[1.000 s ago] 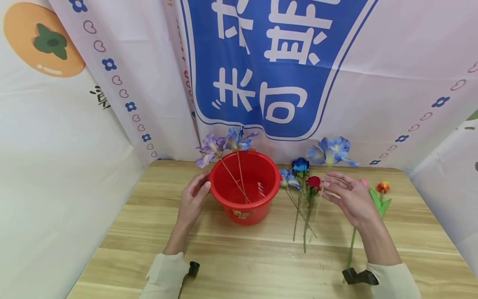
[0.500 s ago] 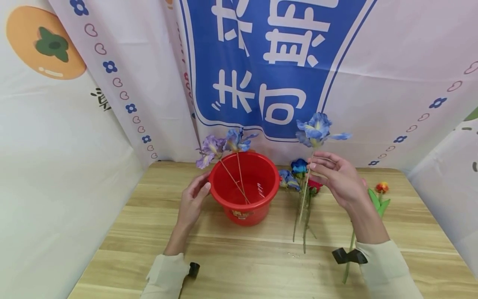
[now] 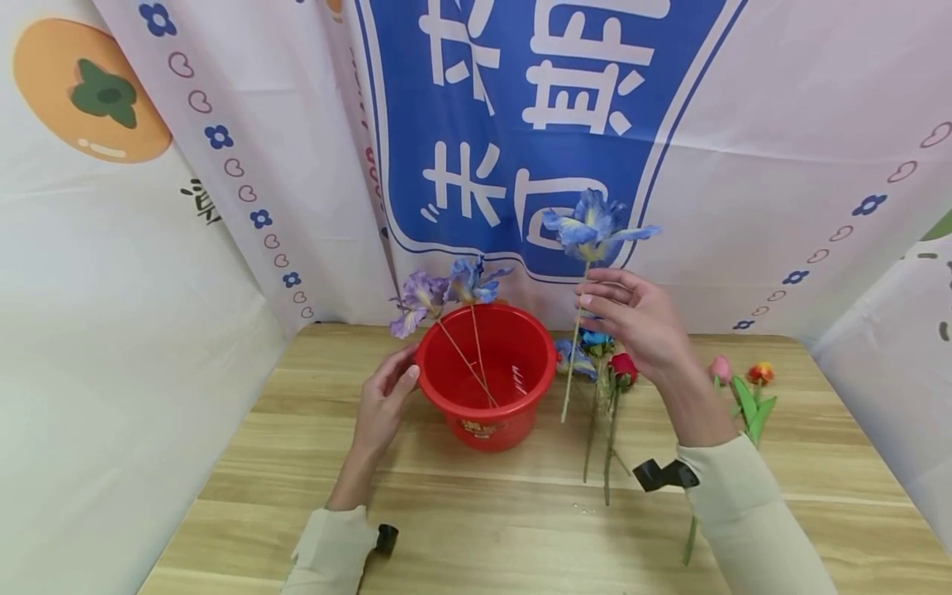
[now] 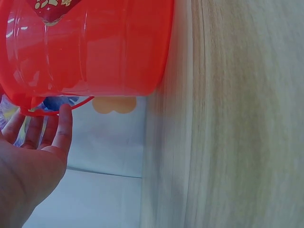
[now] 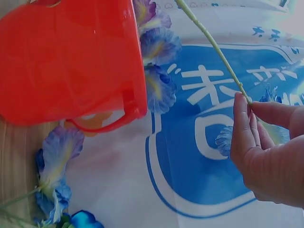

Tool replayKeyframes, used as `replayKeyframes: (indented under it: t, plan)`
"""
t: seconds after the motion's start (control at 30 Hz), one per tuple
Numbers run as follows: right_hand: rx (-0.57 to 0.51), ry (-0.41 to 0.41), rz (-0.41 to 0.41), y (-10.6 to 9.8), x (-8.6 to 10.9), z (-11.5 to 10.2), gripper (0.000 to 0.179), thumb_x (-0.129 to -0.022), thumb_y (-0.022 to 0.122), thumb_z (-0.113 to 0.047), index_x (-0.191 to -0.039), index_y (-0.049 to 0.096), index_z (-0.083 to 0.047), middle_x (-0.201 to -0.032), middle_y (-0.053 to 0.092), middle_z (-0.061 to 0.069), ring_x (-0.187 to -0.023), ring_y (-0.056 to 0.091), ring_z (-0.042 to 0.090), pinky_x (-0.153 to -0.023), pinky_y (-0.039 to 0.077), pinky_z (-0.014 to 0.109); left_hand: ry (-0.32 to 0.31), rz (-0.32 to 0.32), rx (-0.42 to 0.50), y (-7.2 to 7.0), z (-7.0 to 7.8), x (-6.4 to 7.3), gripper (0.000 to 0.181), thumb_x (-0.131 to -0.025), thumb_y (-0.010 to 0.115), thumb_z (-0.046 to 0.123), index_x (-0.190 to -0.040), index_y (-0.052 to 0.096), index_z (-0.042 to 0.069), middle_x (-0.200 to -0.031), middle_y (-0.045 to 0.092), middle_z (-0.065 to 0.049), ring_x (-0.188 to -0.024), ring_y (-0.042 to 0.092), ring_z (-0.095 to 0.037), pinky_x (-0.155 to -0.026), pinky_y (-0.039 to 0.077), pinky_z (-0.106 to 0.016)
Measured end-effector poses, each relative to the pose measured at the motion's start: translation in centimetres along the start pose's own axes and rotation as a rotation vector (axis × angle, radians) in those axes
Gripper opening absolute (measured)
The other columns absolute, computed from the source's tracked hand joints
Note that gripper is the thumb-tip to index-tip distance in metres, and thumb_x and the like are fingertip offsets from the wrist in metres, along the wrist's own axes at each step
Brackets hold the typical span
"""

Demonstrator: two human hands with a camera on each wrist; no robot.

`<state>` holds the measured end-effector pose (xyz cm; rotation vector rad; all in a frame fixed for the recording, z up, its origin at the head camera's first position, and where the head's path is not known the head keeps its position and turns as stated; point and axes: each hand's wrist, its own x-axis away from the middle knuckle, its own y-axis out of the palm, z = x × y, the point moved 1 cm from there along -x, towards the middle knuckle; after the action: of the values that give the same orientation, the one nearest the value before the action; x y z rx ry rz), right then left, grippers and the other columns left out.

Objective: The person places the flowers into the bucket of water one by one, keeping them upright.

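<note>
"未来可期" on blue bkdrp pnl

Right hand raised, fingers pinching; left hand lower.

Beyond my wood-grain counter hang white printed cloths; a blue panel of characters faces me, an orange fruit print to my left.

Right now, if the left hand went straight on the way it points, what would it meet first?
Probably the red bucket, at its thin handle; the left hand appears to touch it, though depth is unclear.
</note>
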<state>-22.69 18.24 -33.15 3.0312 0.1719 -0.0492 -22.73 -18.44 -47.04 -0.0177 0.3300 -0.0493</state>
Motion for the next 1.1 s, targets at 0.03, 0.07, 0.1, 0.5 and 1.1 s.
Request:
replayKeyframes:
  t: [0.03, 0.07, 0.1, 0.5, 1.1]
  plan:
    - [0.016, -0.003, 0.001, 0.3, -0.2, -0.1, 0.048, -0.104, 0.07, -0.008, -0.149, 0.051, -0.003, -0.123, 0.072, 0.001, -0.104, 0.077, 0.012, -0.093, 0.066, 0.028, -0.004, 0.001, -0.001, 0.0, 0.0, 0.0, 0.042, -0.11, 0.059, 0.009, -0.149, 0.057, -0.006, -0.15, 0.058, -0.027, -0.122, 0.067, -0.007, -0.098, 0.063, -0.021]
    - [0.031, -0.007, 0.001, 0.5, -0.5, -0.1, 0.049, -0.104, 0.07, -0.009, -0.149, 0.052, -0.003, -0.124, 0.072, 0.001, -0.105, 0.077, 0.012, -0.093, 0.066, 0.028, -0.006, 0.0, -0.003, 0.0, 0.0, 0.0, 0.042, -0.11, 0.059, 0.009, -0.149, 0.057, -0.006, -0.15, 0.059, -0.027, -0.123, 0.067, -0.007, -0.098, 0.062, -0.021]
    - [0.045, -0.01, 0.0, 0.8, -0.7, -0.2, 0.049, -0.104, 0.07, -0.009, -0.15, 0.052, -0.003, -0.124, 0.072, 0.001, -0.105, 0.076, 0.013, -0.093, 0.066, 0.028, -0.008, -0.001, -0.004, 0.0, 0.0, 0.0, 0.042, -0.11, 0.059, 0.009, -0.149, 0.057, -0.005, -0.15, 0.059, -0.026, -0.123, 0.067, -0.007, -0.099, 0.062, -0.021]
    - [0.106, -0.069, 0.008, 3.9, -3.3, -0.3, 0.048, -0.103, 0.07, -0.005, -0.149, 0.055, -0.001, -0.134, 0.07, 0.016, -0.107, 0.076, 0.017, -0.095, 0.067, 0.042, -0.004, -0.018, -0.017, -0.2, 0.1, 0.0, 0.044, -0.11, 0.059, 0.012, -0.151, 0.056, -0.004, -0.151, 0.059, -0.024, -0.122, 0.067, -0.004, -0.098, 0.062, -0.02]
    - [0.14, -0.078, 0.018, 6.5, -5.8, 1.8, 0.045, -0.102, 0.069, -0.001, -0.145, 0.058, 0.004, -0.132, 0.07, 0.024, -0.096, 0.075, 0.014, -0.094, 0.067, 0.042, -0.018, -0.013, -0.022, -0.1, -0.1, 0.0, 0.043, -0.111, 0.059, 0.013, -0.151, 0.056, -0.003, -0.151, 0.059, -0.022, -0.123, 0.066, -0.003, -0.099, 0.062, -0.02]
